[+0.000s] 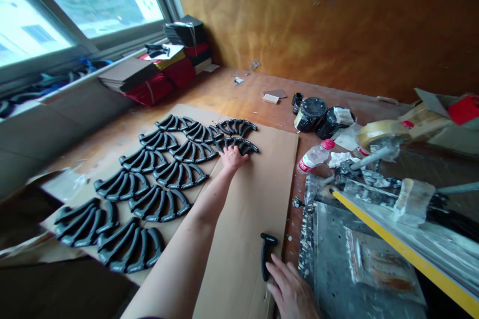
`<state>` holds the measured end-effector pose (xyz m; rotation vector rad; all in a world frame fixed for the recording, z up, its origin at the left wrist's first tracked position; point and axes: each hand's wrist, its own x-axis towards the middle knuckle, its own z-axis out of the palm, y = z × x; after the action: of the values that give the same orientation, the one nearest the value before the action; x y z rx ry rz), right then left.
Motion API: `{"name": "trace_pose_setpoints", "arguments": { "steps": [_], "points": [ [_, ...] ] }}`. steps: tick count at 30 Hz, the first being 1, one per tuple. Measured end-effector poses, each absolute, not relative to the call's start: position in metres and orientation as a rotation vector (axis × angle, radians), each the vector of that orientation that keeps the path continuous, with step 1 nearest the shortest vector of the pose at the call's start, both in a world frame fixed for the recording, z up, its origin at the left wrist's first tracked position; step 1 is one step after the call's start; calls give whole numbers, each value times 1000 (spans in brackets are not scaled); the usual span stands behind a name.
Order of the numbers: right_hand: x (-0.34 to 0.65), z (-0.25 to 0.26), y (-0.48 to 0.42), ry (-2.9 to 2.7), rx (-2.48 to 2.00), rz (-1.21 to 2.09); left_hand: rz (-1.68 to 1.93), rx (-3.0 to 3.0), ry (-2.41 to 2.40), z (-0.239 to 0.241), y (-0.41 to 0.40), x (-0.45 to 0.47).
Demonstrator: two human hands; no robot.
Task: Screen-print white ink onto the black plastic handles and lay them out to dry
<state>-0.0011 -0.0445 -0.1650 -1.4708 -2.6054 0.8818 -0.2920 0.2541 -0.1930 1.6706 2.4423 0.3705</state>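
I see my left hand (232,158) stretched far forward, palm down with the fingers spread, resting on the near edge of a group of black curved plastic handles (237,145) at the far end of the cardboard sheet (258,194). It grips nothing; it only presses against that group. My right hand (290,291) lies flat and open at the near edge of the cardboard, fingertips just beside a single black handle piece (266,254) that lies alone, apart from the rest.

The other handles (157,179) are laid out in fanned groups in 2 rough rows running from near left toward the far end of the sheet, each group made of several pieces nested side by side. All of them lie on the cardboard, which covers part of the wooden counter (239,94).

As for containers: 2 dark round tubs (312,112) stand past the cardboard's far right corner, touching or nearly so; I cannot tell what is in them. A clear plastic bottle (314,156) with a red cap lies on its side near them, and I cannot make out any contents. A roll of tape (377,132) sits further right. A yellow strip (404,251) runs along cluttered, paint-stained tools at the right.
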Motion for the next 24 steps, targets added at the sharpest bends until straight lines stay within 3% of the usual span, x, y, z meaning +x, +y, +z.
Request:
{"name": "trace_pose_setpoints", "arguments": {
  "steps": [9,16,21,24],
  "points": [
    [-32,-144,-35,-2469,-1566,1065,711,1605,2496,-213,237,-276],
    [-38,-117,-9,-2394,-1389,1105,999,1717,2260,-242,118,-263],
    [15,-106,-3,-2266,-1463,1060,948,1503,2285,-235,43,-256],
    [72,-106,-5,-2226,-1624,852,873,1376,2312,-234,11,-246]
  ]
}}
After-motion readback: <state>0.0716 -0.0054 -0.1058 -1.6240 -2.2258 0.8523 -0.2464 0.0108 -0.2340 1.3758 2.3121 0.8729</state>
